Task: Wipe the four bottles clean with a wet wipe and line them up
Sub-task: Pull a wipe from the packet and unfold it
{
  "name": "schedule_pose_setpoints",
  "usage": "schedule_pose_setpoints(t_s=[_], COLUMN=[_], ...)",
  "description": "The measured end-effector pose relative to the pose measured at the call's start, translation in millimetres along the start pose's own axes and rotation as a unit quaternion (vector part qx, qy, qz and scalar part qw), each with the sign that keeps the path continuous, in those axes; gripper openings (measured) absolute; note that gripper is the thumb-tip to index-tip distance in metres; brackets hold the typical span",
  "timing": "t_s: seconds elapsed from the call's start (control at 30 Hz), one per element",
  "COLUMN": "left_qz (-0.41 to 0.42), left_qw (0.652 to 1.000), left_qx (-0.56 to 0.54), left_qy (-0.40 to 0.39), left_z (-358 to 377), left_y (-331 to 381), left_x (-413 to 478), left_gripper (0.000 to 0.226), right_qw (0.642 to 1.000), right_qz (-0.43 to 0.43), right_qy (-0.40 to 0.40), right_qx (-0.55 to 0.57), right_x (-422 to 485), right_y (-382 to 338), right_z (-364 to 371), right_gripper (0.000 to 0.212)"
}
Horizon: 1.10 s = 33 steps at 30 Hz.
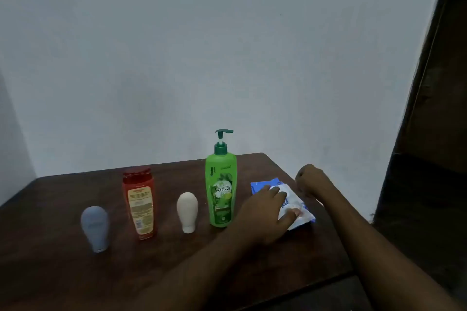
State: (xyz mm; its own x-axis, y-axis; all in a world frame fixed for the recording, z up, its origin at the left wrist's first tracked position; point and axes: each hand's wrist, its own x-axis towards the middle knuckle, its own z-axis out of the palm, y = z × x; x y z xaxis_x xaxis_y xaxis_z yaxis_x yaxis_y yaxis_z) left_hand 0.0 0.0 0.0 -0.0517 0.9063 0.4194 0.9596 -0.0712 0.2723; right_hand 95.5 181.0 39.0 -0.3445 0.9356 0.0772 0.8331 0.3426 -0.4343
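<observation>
Several bottles stand upright in a rough row on the dark wooden table [63,272]: a small grey-blue bottle [95,228] at the left, a red shampoo bottle [139,203], a small cream bottle [187,211], and a tall green pump bottle [221,189]. To the right of the green bottle lies a blue and white wet wipe pack [290,201]. My left hand [265,212] rests flat on the pack, fingers spread over it. My right hand [312,180] hovers at the pack's far right side with its fingers curled in; whether it pinches anything is hidden.
A pale wall stands right behind the table. The table's right edge runs close beside the pack, and a dark wooden door or cabinet [429,134] rises further right. Bare tabletop stretches in front of the bottles.
</observation>
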Motion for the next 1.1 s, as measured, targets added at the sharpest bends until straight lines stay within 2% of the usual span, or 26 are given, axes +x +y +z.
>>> schedule_pose_setpoints(t_s=[0.03, 0.1, 0.2, 0.3, 0.43, 0.6, 0.7, 0.8, 0.87, 1.0, 1.1], left_qz=[-0.013, -0.023, -0.031, -0.03, -0.04, -0.067, -0.071, -0.07, -0.069, -0.066, -0.068], left_qw=[0.999, 0.997, 0.997, 0.996, 0.995, 0.992, 0.989, 0.989, 0.988, 0.988, 0.987], left_qx=[-0.013, 0.005, 0.025, 0.027, 0.012, 0.003, 0.011, 0.017, 0.018, 0.024, 0.019], left_qy=[-0.033, -0.072, -0.072, -0.078, -0.095, -0.111, -0.127, -0.132, -0.136, -0.137, -0.143], left_z=[6, 16, 38, 55, 72, 79, 79, 78, 77, 74, 70], left_y=[-2, -8, -23, -35, -42, -46, -45, -43, -42, -43, -42], left_x=[4, 11, 23, 24, 25, 28, 26, 25, 24, 24, 25], left_gripper=[0.072, 0.091, 0.095, 0.102, 0.102, 0.1, 0.099, 0.097, 0.096, 0.1, 0.097], right_qw=[1.0, 1.0, 1.0, 0.999, 0.996, 0.997, 0.995, 0.993, 0.994, 0.998, 0.996], right_qz=[0.0, 0.002, 0.002, 0.004, -0.006, 0.002, -0.005, -0.008, -0.005, -0.018, -0.023], right_qy=[-0.005, 0.005, -0.007, -0.021, -0.026, -0.023, -0.057, -0.068, -0.071, -0.046, -0.048], right_qx=[-0.008, 0.004, -0.005, -0.04, -0.082, -0.074, -0.088, -0.1, -0.079, 0.048, 0.073], right_x=[1, 2, 4, 7, 14, 22, 21, 22, 21, 24, 28], right_y=[-1, -5, -11, -12, -8, 2, 3, 1, 0, -1, 1], right_z=[3, 7, 15, 20, 29, 29, 25, 25, 25, 16, 8], right_gripper=[0.006, 0.018, 0.022, 0.011, 0.026, 0.011, 0.025, 0.027, 0.025, 0.017, 0.018])
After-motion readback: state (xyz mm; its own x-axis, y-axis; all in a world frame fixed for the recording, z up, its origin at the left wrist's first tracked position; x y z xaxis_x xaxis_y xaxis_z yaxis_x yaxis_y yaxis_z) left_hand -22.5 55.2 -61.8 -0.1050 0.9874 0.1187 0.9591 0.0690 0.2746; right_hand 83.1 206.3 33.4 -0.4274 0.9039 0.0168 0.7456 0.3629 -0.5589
